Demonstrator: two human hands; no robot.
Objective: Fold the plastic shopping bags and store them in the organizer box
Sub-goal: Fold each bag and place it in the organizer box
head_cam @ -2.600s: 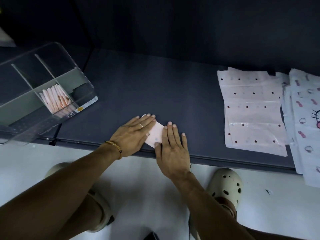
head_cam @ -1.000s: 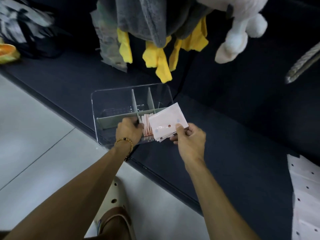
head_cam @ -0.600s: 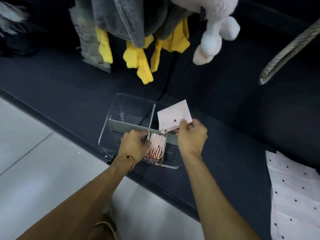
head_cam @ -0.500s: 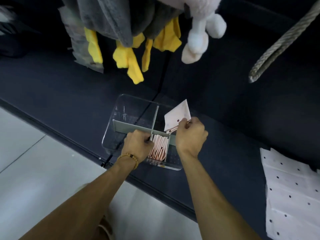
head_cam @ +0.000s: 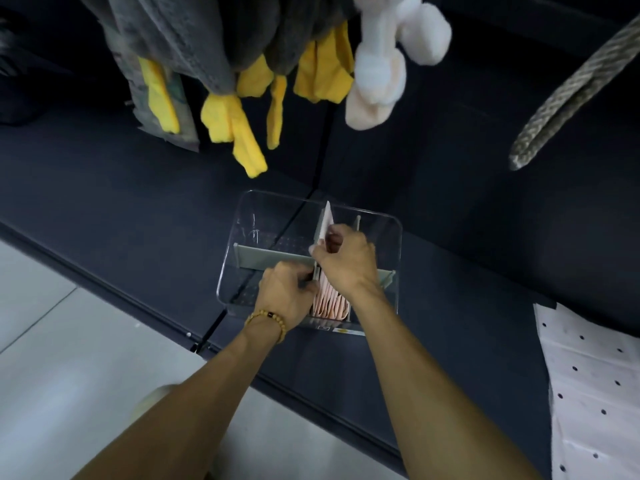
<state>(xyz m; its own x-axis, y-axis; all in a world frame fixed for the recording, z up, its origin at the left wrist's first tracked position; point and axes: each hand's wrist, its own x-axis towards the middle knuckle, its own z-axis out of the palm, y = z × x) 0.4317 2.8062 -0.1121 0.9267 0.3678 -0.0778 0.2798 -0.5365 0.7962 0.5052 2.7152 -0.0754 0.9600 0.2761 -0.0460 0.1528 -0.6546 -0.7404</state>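
A clear organizer box (head_cam: 263,209) with grey dividers stands on the dark platform near its front edge. Several folded pink bags (head_cam: 329,303) stand on edge in its near middle compartment. My right hand (head_cam: 349,261) pinches a folded white dotted bag (head_cam: 325,223), held edge-on and upright just above that compartment. My left hand (head_cam: 287,292) is inside the box, its fingers pressed against the left side of the pink stack beside a grey divider; its fingertips are hidden.
Unfolded white dotted bags (head_cam: 595,382) lie flat at the right edge. Grey and yellow cloths (head_cam: 239,126), a white plush toy (head_cam: 381,71) and a thick rope (head_cam: 568,95) hang above the platform. Pale floor (head_cam: 69,358) lies below the platform's front edge.
My right hand carried the folded bag from the platform to the box, turned it edge-on and lowered it over the stack. My left hand went into the box against the stack.
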